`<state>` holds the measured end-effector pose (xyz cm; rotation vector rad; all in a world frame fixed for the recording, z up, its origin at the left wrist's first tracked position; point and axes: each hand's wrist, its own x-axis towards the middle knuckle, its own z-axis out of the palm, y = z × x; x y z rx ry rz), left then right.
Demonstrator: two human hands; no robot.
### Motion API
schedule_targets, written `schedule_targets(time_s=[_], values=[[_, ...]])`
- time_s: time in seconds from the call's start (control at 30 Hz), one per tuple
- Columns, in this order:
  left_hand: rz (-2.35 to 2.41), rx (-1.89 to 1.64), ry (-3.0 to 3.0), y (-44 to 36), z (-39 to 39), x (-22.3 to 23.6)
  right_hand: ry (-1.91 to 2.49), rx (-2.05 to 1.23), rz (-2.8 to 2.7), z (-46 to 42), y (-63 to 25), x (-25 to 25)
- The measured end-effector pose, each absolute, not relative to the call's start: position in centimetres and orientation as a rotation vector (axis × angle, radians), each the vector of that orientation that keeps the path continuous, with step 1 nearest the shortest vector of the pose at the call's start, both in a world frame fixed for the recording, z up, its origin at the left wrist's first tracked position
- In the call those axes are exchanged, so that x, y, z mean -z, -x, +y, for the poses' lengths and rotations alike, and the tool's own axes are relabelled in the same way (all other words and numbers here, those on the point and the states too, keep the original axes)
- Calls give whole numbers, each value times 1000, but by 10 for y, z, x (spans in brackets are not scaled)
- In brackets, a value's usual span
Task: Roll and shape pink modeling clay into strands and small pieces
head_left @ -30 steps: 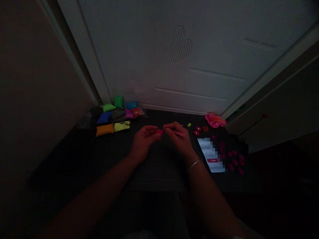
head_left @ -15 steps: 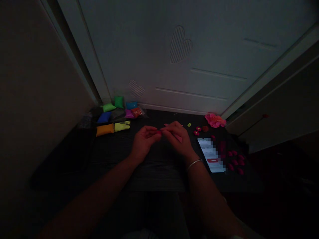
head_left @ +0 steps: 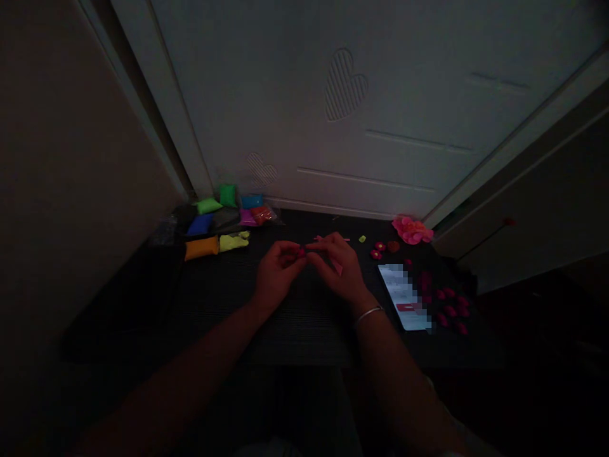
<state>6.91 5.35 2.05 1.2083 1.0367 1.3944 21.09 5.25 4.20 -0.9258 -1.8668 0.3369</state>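
Note:
In the head view, my left hand (head_left: pixel 276 273) pinches a small dark pink piece of clay (head_left: pixel 301 252) between thumb and fingers. My right hand (head_left: pixel 340 270) is closed around a slim pink modelling tool (head_left: pixel 337 265), whose broad end shows below the fingers. Its fingertips meet the clay from the right, and the tool's tip is too dark to make out there. Both hands are just above the dark table (head_left: pixel 304 330). Right of them lie two small pink clay flowers (head_left: pixel 377 255) with pale centres and a tiny yellow-green piece (head_left: pixel 362 239).
Clay packets, including an orange one (head_left: pixel 202 248) and an opened yellow one (head_left: pixel 234 241), lie at the left. A lit phone (head_left: pixel 404 298) is on the right, beside several dark pink clay pieces (head_left: pixel 450 310). A pink flower (head_left: pixel 412 230) sits by the white panel (head_left: pixel 285 95).
My right hand has shifted slightly left and turned, tilting the tool's broad end downward. The clay has turned and moved a little left in my left fingers.

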Motion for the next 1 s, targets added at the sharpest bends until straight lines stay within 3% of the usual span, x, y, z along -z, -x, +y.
schedule_targets(time_s=[0.47,1.0], values=[[1138,-1511,-1542,-69,52,-14,930,-89,-1944,53,-205,-37],[1093,-1532,-1355,-70,53,-12,895,-169,-1853,52,-201,-36]])
